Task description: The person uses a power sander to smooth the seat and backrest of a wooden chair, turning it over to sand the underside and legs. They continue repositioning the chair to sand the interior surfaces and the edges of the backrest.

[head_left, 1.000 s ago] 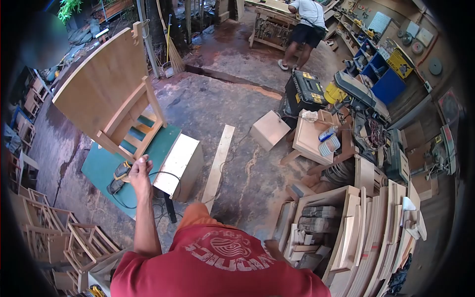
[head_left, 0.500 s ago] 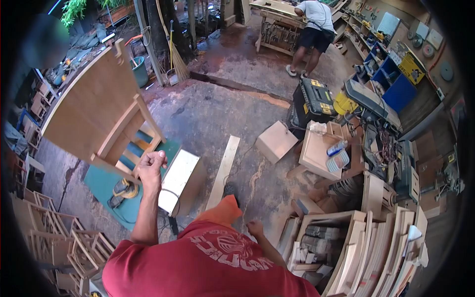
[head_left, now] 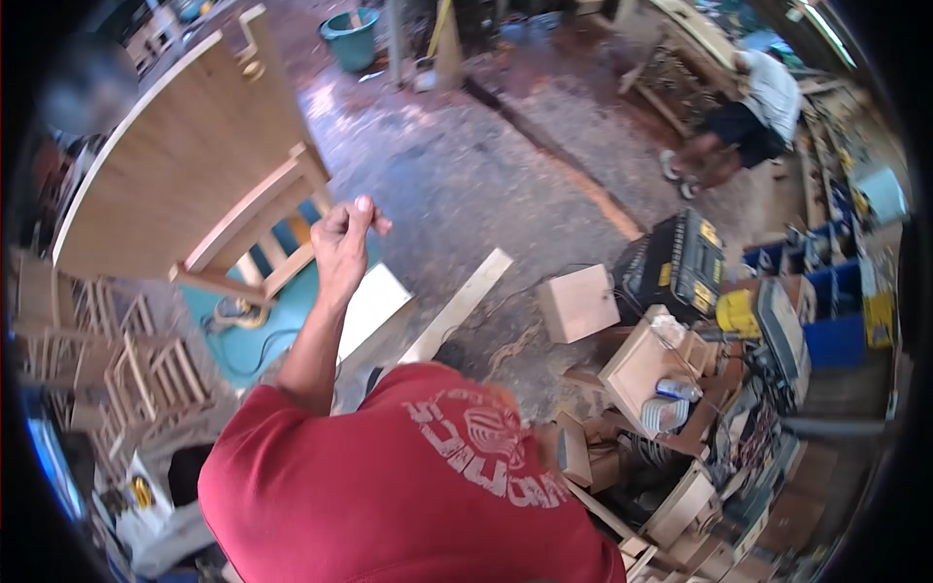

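My left hand (head_left: 342, 233) is raised in front of me, its fingers curled and the thumb pressed on top. Anything inside the fingers is hidden. Just beyond it, a wooden furniture piece (head_left: 180, 160) with a broad curved panel and a slatted frame stands tilted, its lower rail near my wrist. Below lies a green mat (head_left: 262, 352) bearing a corded power sander (head_left: 238, 313), partly covered by the frame. Beside my forearm is a white-topped box (head_left: 374, 309). My right hand is out of sight beyond the red shirt.
A long board (head_left: 457, 306) lies on the concrete floor. To the right are a wooden box (head_left: 578, 303), a black toolbox (head_left: 685, 262) and a drawer unit (head_left: 637, 374) with a can on it. Another person (head_left: 758, 107) bends over a workbench. Stacked wooden frames (head_left: 146, 374) stand left.
My view has tilted and swung, shifting the room's contents. The left hand, still curled, now appears higher and farther right. My right hand has gone from sight behind the shirt.
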Available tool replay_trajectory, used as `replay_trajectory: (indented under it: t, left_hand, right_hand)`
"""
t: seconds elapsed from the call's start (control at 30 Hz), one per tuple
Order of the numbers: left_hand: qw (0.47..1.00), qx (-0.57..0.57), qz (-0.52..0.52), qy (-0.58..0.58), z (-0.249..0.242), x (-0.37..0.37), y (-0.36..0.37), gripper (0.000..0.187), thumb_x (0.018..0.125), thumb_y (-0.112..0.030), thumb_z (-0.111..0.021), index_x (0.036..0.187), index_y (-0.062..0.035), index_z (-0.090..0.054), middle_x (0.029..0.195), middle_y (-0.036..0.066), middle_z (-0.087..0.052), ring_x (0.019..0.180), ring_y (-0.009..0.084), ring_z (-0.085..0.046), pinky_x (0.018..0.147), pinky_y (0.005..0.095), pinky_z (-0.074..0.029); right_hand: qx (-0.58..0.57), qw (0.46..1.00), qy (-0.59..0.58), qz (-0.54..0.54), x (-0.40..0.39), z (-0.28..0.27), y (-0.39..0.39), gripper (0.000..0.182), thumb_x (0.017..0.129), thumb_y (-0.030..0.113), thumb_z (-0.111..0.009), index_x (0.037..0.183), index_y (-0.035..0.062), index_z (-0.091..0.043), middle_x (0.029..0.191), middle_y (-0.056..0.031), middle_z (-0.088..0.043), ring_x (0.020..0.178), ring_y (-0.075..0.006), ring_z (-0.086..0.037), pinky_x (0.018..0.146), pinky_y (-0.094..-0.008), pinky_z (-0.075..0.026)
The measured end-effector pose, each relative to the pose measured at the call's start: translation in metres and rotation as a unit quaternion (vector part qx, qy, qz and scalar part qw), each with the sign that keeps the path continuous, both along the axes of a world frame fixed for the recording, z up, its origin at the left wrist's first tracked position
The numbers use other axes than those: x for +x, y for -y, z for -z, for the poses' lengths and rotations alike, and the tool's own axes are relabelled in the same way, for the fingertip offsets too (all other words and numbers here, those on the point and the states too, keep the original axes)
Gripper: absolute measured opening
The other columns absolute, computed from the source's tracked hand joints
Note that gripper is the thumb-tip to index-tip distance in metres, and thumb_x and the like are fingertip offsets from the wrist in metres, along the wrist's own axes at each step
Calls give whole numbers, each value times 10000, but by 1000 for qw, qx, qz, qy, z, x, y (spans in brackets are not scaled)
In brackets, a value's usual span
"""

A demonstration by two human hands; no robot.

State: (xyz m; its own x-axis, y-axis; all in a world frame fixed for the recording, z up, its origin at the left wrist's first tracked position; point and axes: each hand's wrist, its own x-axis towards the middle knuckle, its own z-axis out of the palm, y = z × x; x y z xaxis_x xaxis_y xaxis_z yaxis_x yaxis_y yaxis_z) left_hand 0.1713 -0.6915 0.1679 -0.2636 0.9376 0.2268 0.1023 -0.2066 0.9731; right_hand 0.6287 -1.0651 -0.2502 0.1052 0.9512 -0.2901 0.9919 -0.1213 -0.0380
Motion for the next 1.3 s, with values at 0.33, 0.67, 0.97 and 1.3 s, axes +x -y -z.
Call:
replay_trajectory:
  t: [0.33, 0.67, 0.97, 1.3]
  left_hand:
    - [925, 223, -306, -35, -33, -68, -5, 184, 1027, -75, -634, 1177, 31, -642, 941, 118, -709, 803, 161, -663, 776, 306, -559]
    - [721, 357, -542, -240, -64, -71, -72, 335, 1067, -152, -521, 1330, 53, -546, 1180, 194, -670, 1105, 271, -651, 1011, 413, -528]
    - [605, 289, -623, -403, -172, -81, -176, 606, 1113, -407, -380, 1305, 141, -553, 1280, 282, -647, 1218, 353, -630, 1134, 443, -400]
    - [575, 211, -652, -447, -143, -102, -199, 833, 1066, -608, -175, 1132, 52, -678, 624, 83, -613, 791, 230, -575, 1059, 527, -364]
  right_hand:
    - [35, 934, -231, 271, -19, -60, -312, 244, 755, 219, -778, 797, -14, -720, 634, -151, -692, 670, -307, -712, 707, -455, -560]
    - [-67, 988, -135, 15, -11, 22, -593, 410, 821, 399, -691, 919, 11, -782, 890, -257, -737, 897, -400, -740, 837, -503, -558]
    - [-17, 974, -158, -160, -38, -2, -957, 350, 829, 333, -764, 822, -17, -780, 843, -250, -752, 832, -365, -754, 803, -468, -564]
    - [-41, 958, -104, -264, -177, -14, -1079, 483, 916, 459, -616, 1095, 38, -769, 1132, -308, -710, 1086, -483, -677, 970, -508, -527]
